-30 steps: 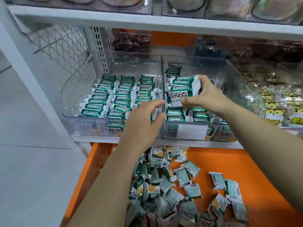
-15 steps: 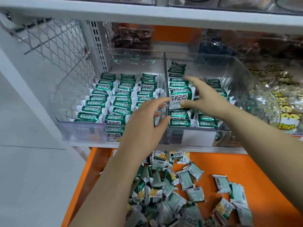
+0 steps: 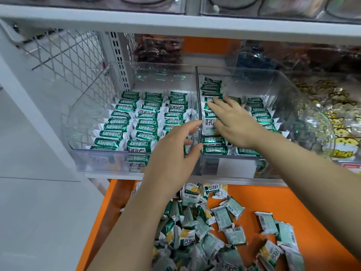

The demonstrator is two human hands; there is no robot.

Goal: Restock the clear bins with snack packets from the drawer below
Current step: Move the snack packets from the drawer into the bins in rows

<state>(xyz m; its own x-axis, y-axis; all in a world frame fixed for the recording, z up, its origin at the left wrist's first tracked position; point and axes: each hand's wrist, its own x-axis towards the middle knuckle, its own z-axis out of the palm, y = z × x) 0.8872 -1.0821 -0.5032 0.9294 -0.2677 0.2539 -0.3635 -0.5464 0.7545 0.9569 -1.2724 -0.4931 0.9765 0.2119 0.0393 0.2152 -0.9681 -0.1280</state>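
Two clear bins stand side by side on the shelf. The left bin [image 3: 97, 163] holds three rows of green-and-white snack packets [image 3: 146, 122]. The right bin [image 3: 304, 89] has rows of the same packets [image 3: 260, 114]. My left hand [image 3: 172, 155] pinches the clear wall [image 3: 197, 85] between the bins, thumb on the right side, fingers on the left. My right hand [image 3: 236, 122] lies flat, fingers apart, on the right bin's left row, over a white packet [image 3: 209, 125]. Below, the orange drawer [image 3: 293, 202] holds several loose packets [image 3: 222, 218].
A white shelf board [image 3: 175, 22] runs just above the bins. Wire mesh [image 3: 68, 55] closes the left side. Further right is a bin of yellow cartoon packets [image 3: 341, 137]. Dark snack bags [image 3: 158, 49] sit behind the bins. Grey floor lies to the left.
My right hand has lowered its stack of packets into the right bin's left row and now lies flat on them. The left hand has stayed at the dividing wall.
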